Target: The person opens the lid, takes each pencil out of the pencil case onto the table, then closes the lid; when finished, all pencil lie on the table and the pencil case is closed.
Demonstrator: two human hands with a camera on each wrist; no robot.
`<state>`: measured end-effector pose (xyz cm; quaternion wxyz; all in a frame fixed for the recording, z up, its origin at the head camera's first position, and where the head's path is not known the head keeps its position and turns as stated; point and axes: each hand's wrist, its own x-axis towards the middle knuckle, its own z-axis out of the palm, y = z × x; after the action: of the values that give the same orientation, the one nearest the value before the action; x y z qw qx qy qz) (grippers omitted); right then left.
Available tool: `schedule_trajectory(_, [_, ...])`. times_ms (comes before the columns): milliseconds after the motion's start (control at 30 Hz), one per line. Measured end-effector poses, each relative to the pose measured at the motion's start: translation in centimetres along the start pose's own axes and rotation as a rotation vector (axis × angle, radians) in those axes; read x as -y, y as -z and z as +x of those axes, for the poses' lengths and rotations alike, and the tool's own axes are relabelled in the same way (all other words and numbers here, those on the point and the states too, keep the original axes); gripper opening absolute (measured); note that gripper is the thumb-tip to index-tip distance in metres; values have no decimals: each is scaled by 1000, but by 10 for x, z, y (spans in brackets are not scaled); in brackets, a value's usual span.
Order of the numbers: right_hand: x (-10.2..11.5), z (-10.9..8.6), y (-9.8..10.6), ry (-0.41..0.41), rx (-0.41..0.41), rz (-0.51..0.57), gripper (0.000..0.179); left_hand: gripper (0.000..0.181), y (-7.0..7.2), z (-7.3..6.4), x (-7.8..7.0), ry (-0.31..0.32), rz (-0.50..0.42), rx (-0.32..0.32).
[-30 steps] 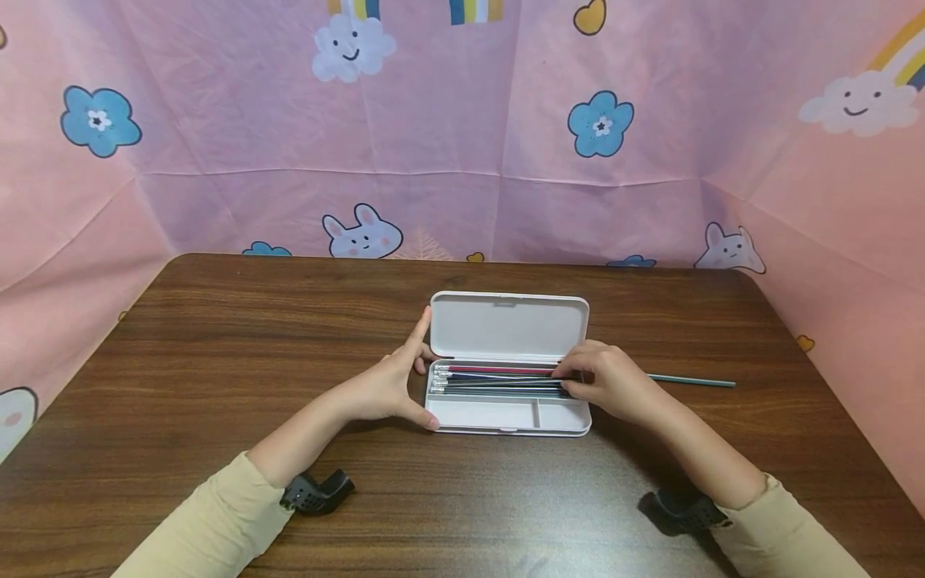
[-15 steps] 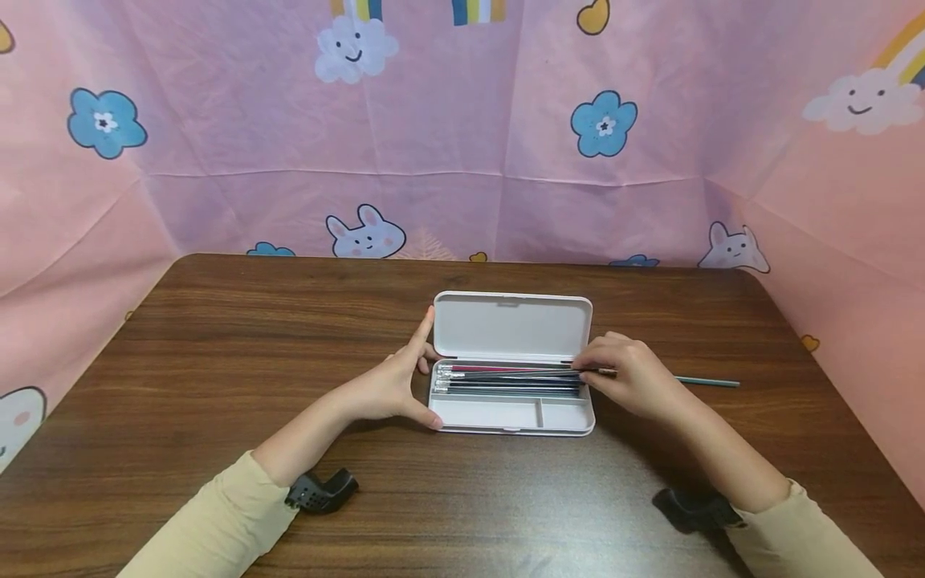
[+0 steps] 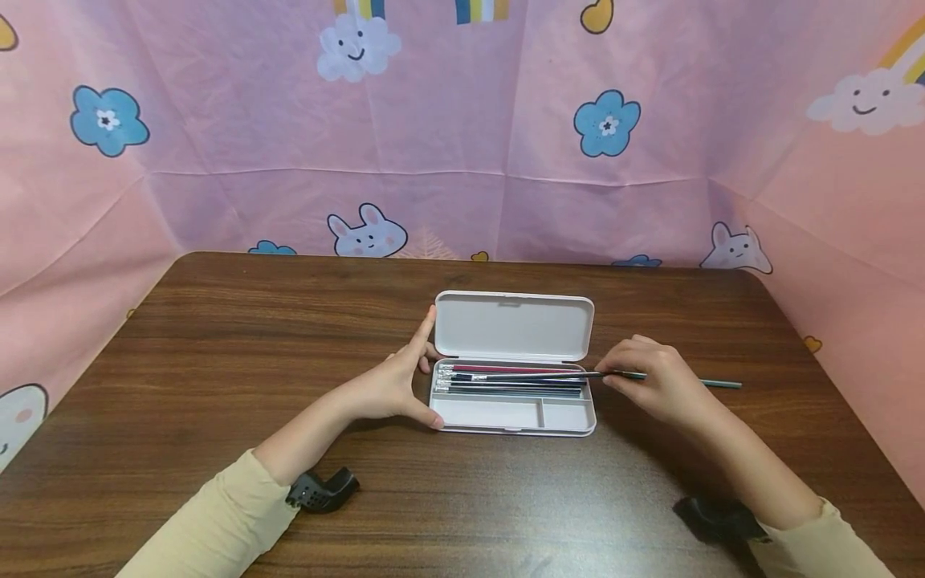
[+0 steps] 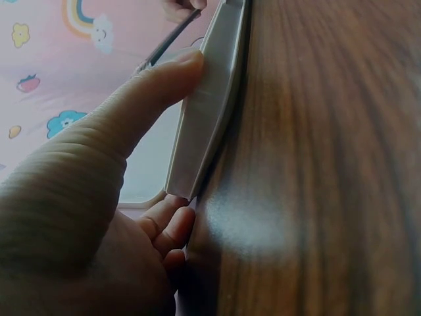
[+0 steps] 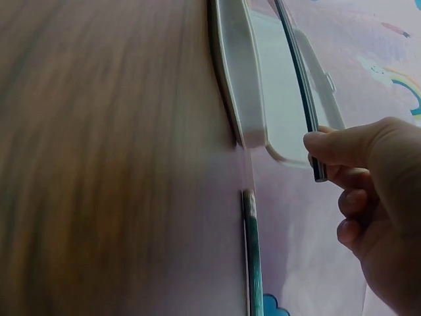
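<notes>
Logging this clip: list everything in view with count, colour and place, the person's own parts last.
Case: one, white, lid open, on the table between the hands.
Held pencil: one, dark, pinched in the right grip, its far end over the case.
Pencils: several, exact count unclear, one red and the others mostly dark, in the case's rear compartment.
Green pencil: one, teal-green, on the table right of the case.
Table: one, brown wood grain, under everything.
Backdrop: pink-purple printed cloth, number of pieces unclear, behind and beside the table.
Wrist devices: two, black, one per wrist.
Sleeves: two, beige, on the forearms.
Hands: two, bare; left grip at the case's left end, right grip beyond its right end.
</notes>
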<state>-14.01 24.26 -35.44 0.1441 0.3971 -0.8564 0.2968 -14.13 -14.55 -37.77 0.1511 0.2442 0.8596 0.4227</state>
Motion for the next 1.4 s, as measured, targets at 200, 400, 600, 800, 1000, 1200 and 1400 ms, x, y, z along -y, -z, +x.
schedule_trajectory(200, [-3, -10, 9, 24, -40, 18, 31, 149, 0, -1, -1, 7, -1, -1])
schedule_trajectory(400, [-9, -21, 20, 21, -61, 13, 33, 149, 0, -2, -2, 9, -5, 2])
schedule_trajectory(600, [-16, -34, 31, -3, -69, -34, 38, 149, 1, -2, -2, 8, -3, 0])
schedule_trajectory(800, [-20, -48, 40, -57, -79, -50, 40, 149, 1, -2, -2, 2, -6, 0])
schedule_trajectory(1000, [-28, -64, 51, -124, -91, -76, 42, 149, 0, -2, -2, 9, -10, 1])
schedule_trajectory(1200, [-37, -76, 63, -176, -75, -110, 42, 148, 0, -2, -2, 6, -9, 0])
schedule_trajectory(1400, [-45, -84, 70, -205, -87, -134, 42, 148, 0, -2, 0, 9, -9, 0])
